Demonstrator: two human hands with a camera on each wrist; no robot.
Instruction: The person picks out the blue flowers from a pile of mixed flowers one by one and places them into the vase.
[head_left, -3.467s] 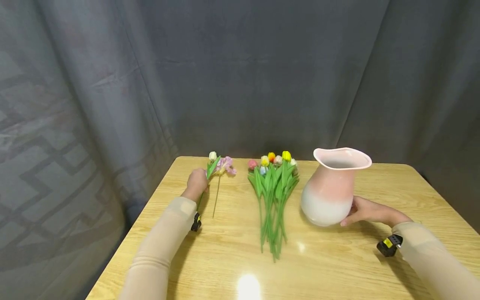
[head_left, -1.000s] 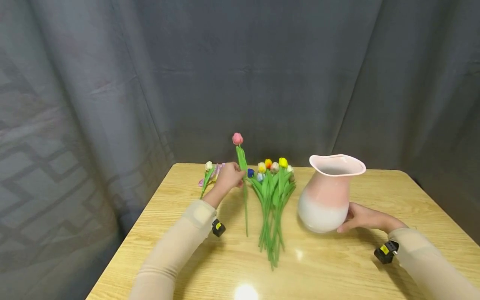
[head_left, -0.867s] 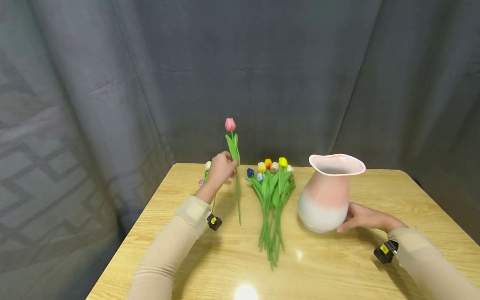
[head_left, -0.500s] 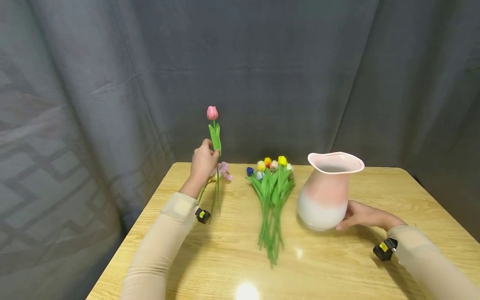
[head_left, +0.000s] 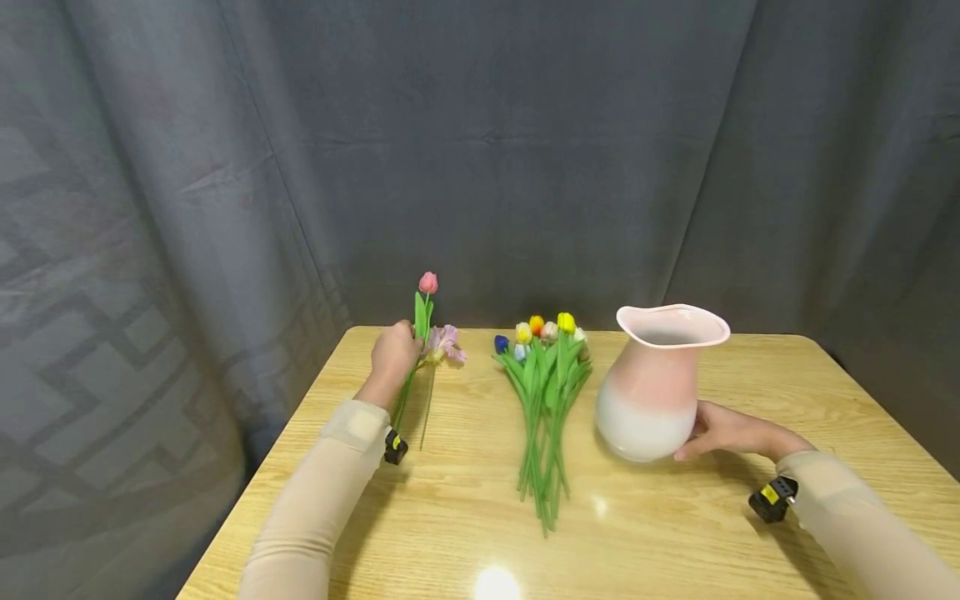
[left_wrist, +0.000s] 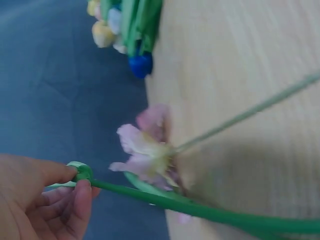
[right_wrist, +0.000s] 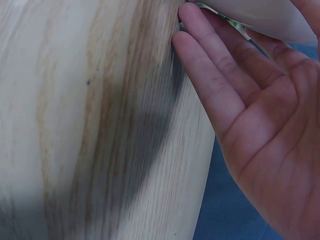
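At the table's left side, my left hand (head_left: 395, 354) pinches a pink tulip (head_left: 428, 283) by its leafy upper stem. In the left wrist view, thumb and fingertips close on a green leaf and stem (left_wrist: 150, 196). A pale purple flower (head_left: 444, 343) with a thin stem lies just right of that hand. The white tulip there is hidden by the hand. My right hand (head_left: 731, 429) holds the lower right side of a pink-and-white vase (head_left: 652, 392), thumb in front and fingers behind. In the right wrist view, those fingers (right_wrist: 215, 82) reach under the vase's edge, nearly straight.
Several tulips (head_left: 547, 375) in mixed colours lie bunched mid-table, stems towards me, with a dark blue tulip (head_left: 501, 343) at their left edge. The wooden table (head_left: 645, 533) ends at a grey curtain (head_left: 495, 167) behind.
My left hand took the pink tulip from the bunch, carried it left, raised it and lowered it beside the purple flower. The white tulip it held earlier was let go there. My right hand stayed put.
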